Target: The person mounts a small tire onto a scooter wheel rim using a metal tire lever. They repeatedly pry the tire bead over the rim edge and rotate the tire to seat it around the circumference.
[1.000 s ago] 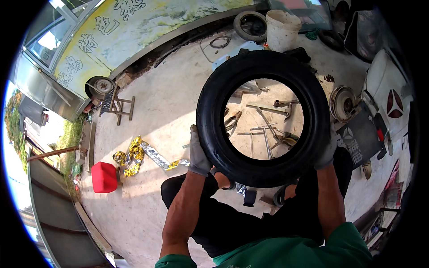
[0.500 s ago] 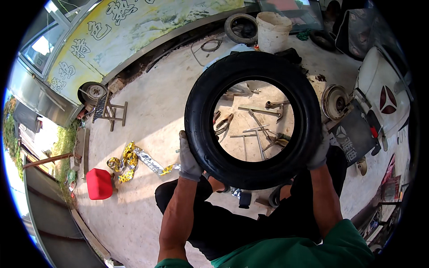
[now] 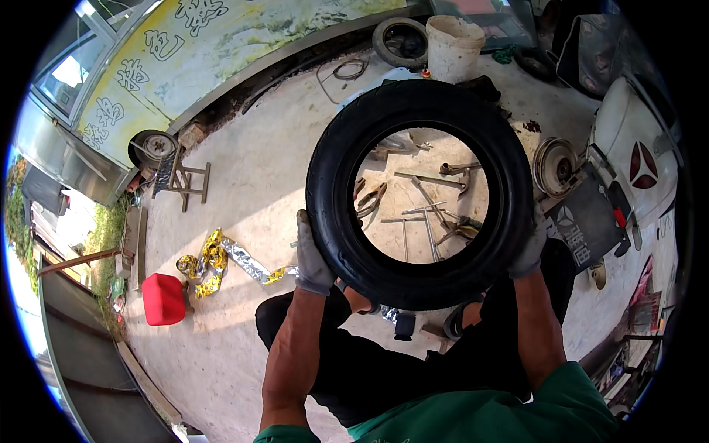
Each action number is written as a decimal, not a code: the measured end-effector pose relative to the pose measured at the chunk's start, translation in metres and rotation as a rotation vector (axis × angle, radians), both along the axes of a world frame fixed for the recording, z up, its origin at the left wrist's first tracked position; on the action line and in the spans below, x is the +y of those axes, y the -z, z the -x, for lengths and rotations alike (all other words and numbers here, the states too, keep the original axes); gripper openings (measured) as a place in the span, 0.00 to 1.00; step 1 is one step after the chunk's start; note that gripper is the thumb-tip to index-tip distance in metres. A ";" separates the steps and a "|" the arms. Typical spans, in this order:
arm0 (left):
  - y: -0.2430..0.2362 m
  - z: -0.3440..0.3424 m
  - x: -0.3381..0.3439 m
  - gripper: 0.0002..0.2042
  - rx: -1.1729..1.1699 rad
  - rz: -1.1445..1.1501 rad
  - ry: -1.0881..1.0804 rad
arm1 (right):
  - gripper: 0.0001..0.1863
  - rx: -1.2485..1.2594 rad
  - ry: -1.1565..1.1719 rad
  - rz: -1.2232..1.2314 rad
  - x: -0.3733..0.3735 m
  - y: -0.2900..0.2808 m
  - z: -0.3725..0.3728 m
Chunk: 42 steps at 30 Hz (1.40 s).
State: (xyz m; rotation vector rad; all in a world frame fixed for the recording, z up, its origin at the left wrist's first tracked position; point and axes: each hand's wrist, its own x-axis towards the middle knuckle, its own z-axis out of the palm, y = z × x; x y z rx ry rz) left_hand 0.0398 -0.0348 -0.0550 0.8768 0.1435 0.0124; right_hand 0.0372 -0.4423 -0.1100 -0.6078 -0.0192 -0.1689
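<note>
I hold a black tyre up in front of my legs, its ring facing the camera. My gloved left hand grips its lower left side, and my gloved right hand grips its lower right side, partly hidden behind the rubber. Through the tyre's opening I see metal tools lying on the concrete floor: thin bars, T-shaped wrenches and pliers. Crumpled gold and silver wrapping lies left of my left hand.
A red object and a small folding stool stand at the left. A white bucket and a spare tyre are at the back. At the right are a metal wheel, a dark board and white scooter bodywork.
The tyre and both hands sit slightly left in the picture compared with a second ago, as do the surroundings. Both hands keep their grip on it.
</note>
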 end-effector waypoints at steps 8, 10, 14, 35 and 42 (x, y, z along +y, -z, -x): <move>-0.005 0.000 -0.004 0.33 0.013 0.042 -0.046 | 0.28 0.055 -0.037 -0.040 -0.001 0.002 0.002; -0.006 0.000 -0.004 0.34 0.038 0.014 -0.027 | 0.28 0.056 -0.041 -0.051 -0.001 0.002 0.002; -0.007 0.001 -0.003 0.34 0.026 0.001 0.006 | 0.27 0.052 -0.030 -0.050 0.000 0.003 0.001; 0.012 -0.001 0.024 0.34 -0.105 0.219 0.042 | 0.25 0.094 -0.124 -0.075 -0.007 -0.001 -0.003; 0.065 -0.017 0.075 0.27 -0.378 -1.055 -0.038 | 0.28 -0.090 -0.193 -0.224 0.005 -0.001 -0.016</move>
